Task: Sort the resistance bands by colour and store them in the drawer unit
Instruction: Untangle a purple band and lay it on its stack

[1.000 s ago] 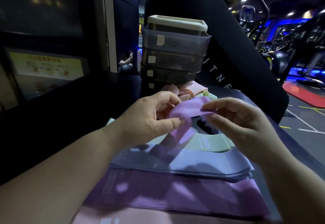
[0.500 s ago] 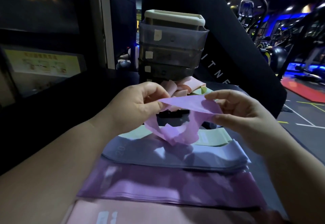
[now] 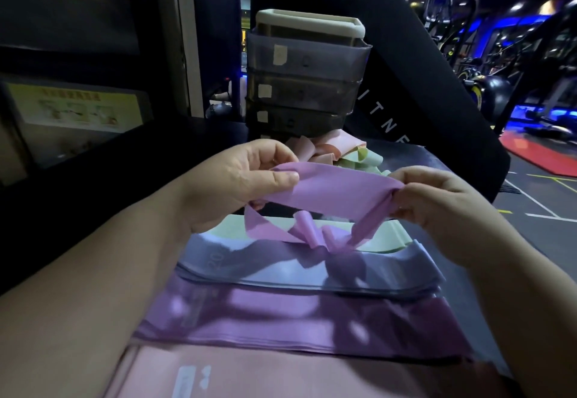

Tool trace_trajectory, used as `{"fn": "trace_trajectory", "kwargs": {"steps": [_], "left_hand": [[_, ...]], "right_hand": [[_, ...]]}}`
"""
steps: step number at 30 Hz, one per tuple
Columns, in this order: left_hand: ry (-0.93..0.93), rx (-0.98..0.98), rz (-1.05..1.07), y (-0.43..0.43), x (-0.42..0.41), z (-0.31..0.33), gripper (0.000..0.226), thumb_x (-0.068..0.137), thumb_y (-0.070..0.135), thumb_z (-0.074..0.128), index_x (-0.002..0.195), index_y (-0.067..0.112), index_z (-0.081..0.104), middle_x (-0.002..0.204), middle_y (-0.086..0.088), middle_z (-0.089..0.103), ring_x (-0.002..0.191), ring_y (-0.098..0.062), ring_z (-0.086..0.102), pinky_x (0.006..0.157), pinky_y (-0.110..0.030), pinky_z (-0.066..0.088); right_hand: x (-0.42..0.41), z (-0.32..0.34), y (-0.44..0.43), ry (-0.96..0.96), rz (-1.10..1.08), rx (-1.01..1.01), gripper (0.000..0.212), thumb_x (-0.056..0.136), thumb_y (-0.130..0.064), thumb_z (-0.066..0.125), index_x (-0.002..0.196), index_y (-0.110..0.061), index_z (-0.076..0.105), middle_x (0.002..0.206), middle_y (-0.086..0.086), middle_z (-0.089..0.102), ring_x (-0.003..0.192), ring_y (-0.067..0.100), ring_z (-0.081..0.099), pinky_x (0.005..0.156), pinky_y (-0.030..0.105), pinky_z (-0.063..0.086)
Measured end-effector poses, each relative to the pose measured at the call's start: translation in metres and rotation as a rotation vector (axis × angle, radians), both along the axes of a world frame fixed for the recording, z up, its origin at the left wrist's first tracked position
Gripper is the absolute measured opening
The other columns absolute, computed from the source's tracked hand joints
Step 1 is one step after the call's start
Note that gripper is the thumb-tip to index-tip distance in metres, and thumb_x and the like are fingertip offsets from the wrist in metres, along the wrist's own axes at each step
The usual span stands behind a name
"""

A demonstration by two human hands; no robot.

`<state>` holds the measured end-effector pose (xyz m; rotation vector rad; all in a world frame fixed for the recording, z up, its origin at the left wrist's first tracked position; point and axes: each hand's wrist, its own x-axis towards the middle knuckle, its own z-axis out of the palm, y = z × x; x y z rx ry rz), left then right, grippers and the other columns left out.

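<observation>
Pinching purple band, left hand, right hand

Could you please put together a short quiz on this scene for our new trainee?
1. True or false: the left hand and the right hand both grip the purple band, held up between them.
2. Multiple choice: which colour is the flat pile that lies nearest the person? A green; B grey-blue; C pink.
3. Fill the gap: the loose heap of pink and green bands lies at the foot of the ____.

Key:
1. True.
2. C, the pink pile.
3. The drawer unit.
</observation>
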<state>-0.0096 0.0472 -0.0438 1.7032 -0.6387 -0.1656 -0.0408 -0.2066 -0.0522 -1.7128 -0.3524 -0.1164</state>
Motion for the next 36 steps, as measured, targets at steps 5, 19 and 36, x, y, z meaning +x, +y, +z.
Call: {"fn": "trace_trajectory", "kwargs": {"steps": [5, 19, 36], "left_hand": [[-0.14, 0.239, 0.15, 0.001, 0.005, -0.005, 0.032, 0.078, 0.005, 0.076, 0.099, 0.024, 0.062, 0.086, 0.006, 0.069, 0.08, -0.012, 0.066, 0.073, -0.025, 0.056], [-0.202, 0.484, 0.552, 0.015, 0.027, -0.018, 0.012, 0.087, 0.028, 0.067, 0.075, 0.025, 0.064, 0.064, 0.008, 0.066, 0.064, -0.013, 0.063, 0.065, -0.03, 0.05], [0.312, 0.011, 0.106, 0.018, 0.014, 0.0, 0.024, 0.065, 0.011, 0.076, 0.086, 0.009, 0.065, 0.072, -0.006, 0.065, 0.06, -0.014, 0.061, 0.048, -0.021, 0.052]], "right_hand": [[0.003, 0.003, -0.005, 0.116, 0.026, 0.293, 0.015, 0.069, -0.009, 0.05, 0.061, -0.009, 0.063, 0.058, 0.013, 0.06, 0.052, 0.023, 0.059, 0.052, 0.025, 0.053], [0.008, 0.007, -0.033, 0.187, -0.022, 0.601, 0.011, 0.065, -0.026, 0.065, 0.072, -0.017, 0.062, 0.056, -0.006, 0.051, 0.047, 0.006, 0.047, 0.049, 0.016, 0.043], [0.011, 0.0, -0.038, 0.308, -0.138, 0.318, 0.023, 0.072, -0.02, 0.059, 0.051, -0.019, 0.052, 0.04, -0.007, 0.031, 0.031, 0.003, 0.025, 0.036, 0.016, 0.015]]}}
